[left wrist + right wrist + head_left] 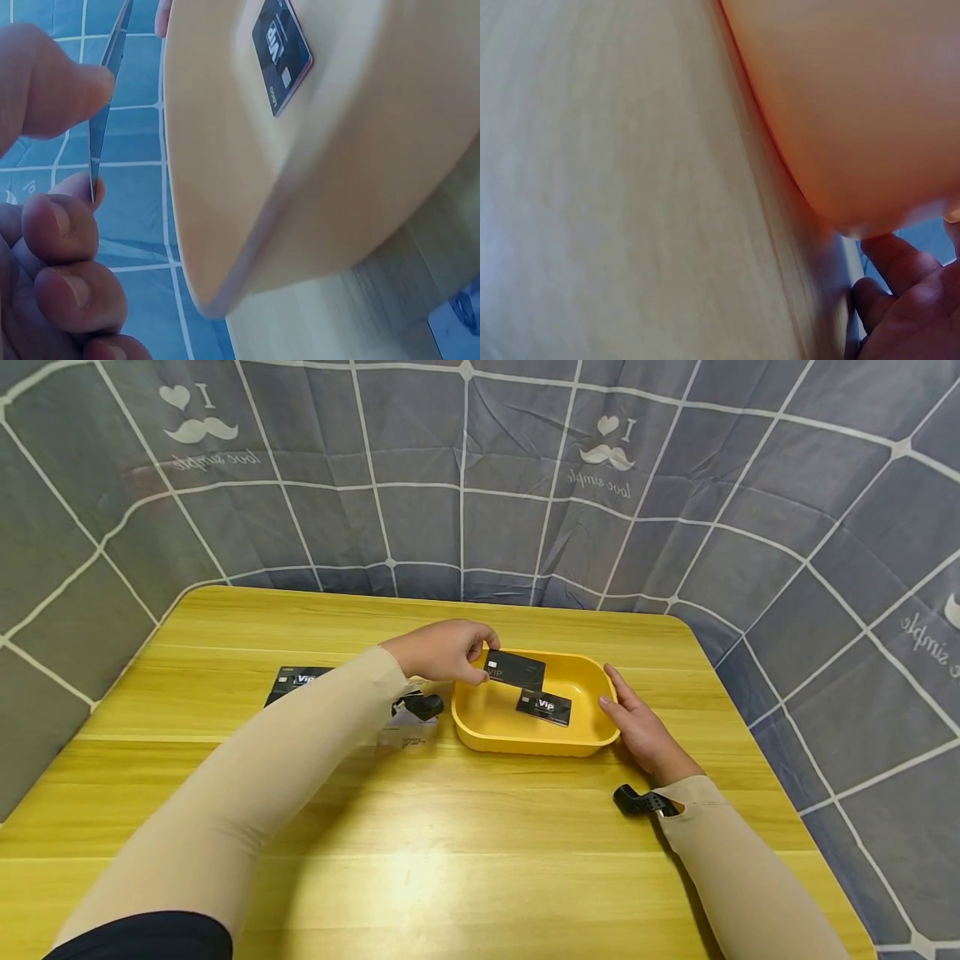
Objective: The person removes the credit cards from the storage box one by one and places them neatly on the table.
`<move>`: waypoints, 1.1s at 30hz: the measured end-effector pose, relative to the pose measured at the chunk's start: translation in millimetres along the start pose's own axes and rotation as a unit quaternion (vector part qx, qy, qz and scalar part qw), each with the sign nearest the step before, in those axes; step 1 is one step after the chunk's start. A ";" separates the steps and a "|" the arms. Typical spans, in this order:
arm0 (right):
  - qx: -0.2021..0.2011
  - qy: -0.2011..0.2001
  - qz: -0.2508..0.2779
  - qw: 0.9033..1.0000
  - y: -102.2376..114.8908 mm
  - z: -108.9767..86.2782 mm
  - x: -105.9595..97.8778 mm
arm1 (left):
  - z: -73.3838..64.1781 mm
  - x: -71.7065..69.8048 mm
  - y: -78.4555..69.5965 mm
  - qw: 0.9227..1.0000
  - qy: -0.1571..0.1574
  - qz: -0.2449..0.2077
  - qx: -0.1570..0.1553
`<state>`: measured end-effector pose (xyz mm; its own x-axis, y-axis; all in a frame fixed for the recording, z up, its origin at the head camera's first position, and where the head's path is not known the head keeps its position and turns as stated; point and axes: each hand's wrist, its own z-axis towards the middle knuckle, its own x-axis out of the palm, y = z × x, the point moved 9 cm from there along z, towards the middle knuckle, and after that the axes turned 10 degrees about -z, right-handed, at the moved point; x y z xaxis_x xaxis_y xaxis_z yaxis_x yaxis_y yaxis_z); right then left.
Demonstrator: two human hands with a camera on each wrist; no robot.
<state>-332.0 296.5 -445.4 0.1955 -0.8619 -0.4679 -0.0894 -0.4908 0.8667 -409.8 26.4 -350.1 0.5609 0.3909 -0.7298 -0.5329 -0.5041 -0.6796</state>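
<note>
My left hand (442, 649) pinches a black VIP card (516, 669) between thumb and fingers, above the left part of a yellow box (480, 742). In the left wrist view this card shows edge-on, beside the box wall. A second black VIP card (544, 707) lies in the box, its print and chip facing up. At the box's right end, my right hand (640, 727) grips the wall, with the thumb over the rim and the fingers outside. The right wrist view shows the fingers (904, 262) against the outer wall, low near the table.
Left of the box, another black VIP card (292, 681) lies on the wooden table (420, 860), partly behind my left forearm. A pale card (408, 732) sits under the left wrist. A grey checked curtain (420, 527) hangs behind the table.
</note>
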 end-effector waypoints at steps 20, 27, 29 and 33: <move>-0.011 0.003 0.016 1.000 1.6 -0.1 2.0 | -38.9 -21.5 20.8 1.000 -0.029 0.000 -0.005; -0.011 0.002 0.022 1.000 1.1 0.6 2.6 | -51.8 -29.4 27.3 0.999 -0.040 -0.006 -0.007; -0.010 0.003 0.027 1.000 1.0 0.7 3.0 | -55.9 -31.3 28.7 0.999 -0.043 -0.003 -0.008; -0.010 0.005 0.034 0.999 1.3 1.1 3.6 | -64.7 -34.8 32.6 0.999 -0.049 -0.001 -0.013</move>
<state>-332.5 292.7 -446.1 0.1993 -0.8914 -0.4070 -0.0822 -0.4291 0.8995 -405.8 -53.4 -342.0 0.4969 0.4644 -0.7331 -0.5149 -0.5222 -0.6798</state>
